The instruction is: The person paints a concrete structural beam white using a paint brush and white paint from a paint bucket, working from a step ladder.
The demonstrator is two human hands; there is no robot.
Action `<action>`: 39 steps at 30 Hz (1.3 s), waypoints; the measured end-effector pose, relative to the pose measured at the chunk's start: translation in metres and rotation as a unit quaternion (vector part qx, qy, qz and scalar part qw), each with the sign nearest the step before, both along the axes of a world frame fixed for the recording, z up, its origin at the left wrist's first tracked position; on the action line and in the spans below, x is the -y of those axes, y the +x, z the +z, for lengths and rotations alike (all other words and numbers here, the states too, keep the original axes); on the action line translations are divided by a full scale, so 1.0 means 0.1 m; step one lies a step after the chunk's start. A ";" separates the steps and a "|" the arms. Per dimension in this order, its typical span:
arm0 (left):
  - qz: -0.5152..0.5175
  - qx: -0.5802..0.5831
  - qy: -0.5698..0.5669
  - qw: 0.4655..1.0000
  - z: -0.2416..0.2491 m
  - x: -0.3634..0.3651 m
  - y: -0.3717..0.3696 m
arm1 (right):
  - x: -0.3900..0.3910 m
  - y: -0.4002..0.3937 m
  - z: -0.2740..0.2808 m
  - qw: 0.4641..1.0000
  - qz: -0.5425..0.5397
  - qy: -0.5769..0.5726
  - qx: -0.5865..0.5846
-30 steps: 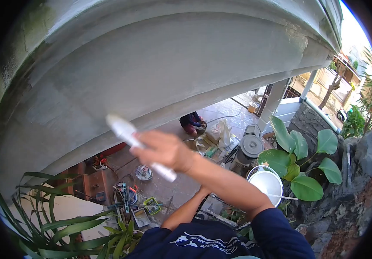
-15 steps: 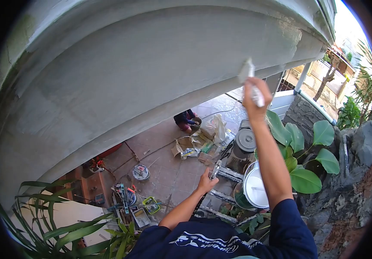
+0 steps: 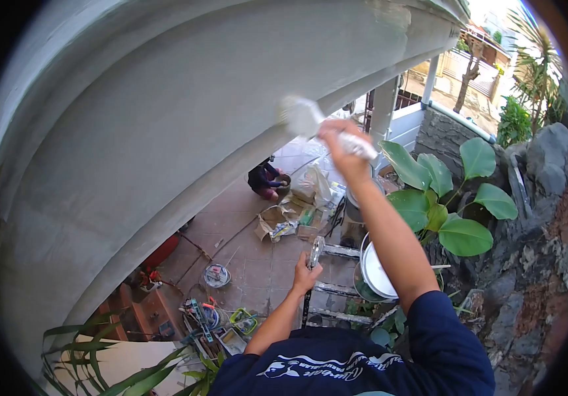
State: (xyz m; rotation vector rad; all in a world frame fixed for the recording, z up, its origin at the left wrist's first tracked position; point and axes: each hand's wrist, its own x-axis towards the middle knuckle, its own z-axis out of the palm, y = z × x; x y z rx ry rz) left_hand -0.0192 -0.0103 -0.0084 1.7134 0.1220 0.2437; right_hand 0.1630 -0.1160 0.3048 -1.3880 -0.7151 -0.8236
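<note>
My right hand [image 3: 348,148] is closed round the white handle of a wide paintbrush [image 3: 302,117], its bristles pointing left and overlapping the lower edge of the grey curved wall [image 3: 158,112]. Motion blurs the brush slightly. Lower down, my left hand [image 3: 306,277] grips the top end of a paint-spattered ladder [image 3: 340,290]. A bucket of white paint [image 3: 378,272] hangs or stands by the ladder's right side, partly hidden behind my right forearm.
Far below on the tiled floor [image 3: 251,261], another person [image 3: 265,179] crouches over a dark tub, beside bags and cardboard [image 3: 274,221]. Tools [image 3: 208,320] and a small pail [image 3: 217,276] lie lower left. Large leaves [image 3: 465,236] and a rough rock wall [image 3: 528,277] flank my right.
My right hand has swung the brush left and slightly down, with the bristles turned leftward. My left hand stays on the ladder. The whole view has shifted somewhat.
</note>
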 end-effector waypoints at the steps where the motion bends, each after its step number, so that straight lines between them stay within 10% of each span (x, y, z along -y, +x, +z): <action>1: -0.001 0.012 0.003 1.000 -0.06 -0.01 0.01 | 0.27 0.35 -0.05 0.999 -0.035 0.034 -0.023; 4: -0.001 0.017 0.003 1.000 -0.04 -0.01 0.01 | 1.05 0.62 -0.02 0.970 -0.219 0.024 -0.104; 8: -0.007 0.011 -0.032 0.999 -0.12 -0.02 0.03 | 1.55 -0.27 0.01 0.971 -0.135 0.075 -0.184; 15: -0.022 -0.006 -0.083 0.996 -0.12 -0.02 0.02 | 2.21 -1.73 -0.27 0.942 -0.086 -0.249 -0.209; 30: -0.030 -0.019 -0.107 0.994 -0.01 0.01 0.02 | 2.02 -1.40 -1.62 0.792 -0.012 -0.410 -0.452; 39: -0.027 -0.011 -0.101 0.995 -0.06 -0.02 0.02 | 2.02 -1.48 -1.62 0.801 -0.006 -0.327 -0.501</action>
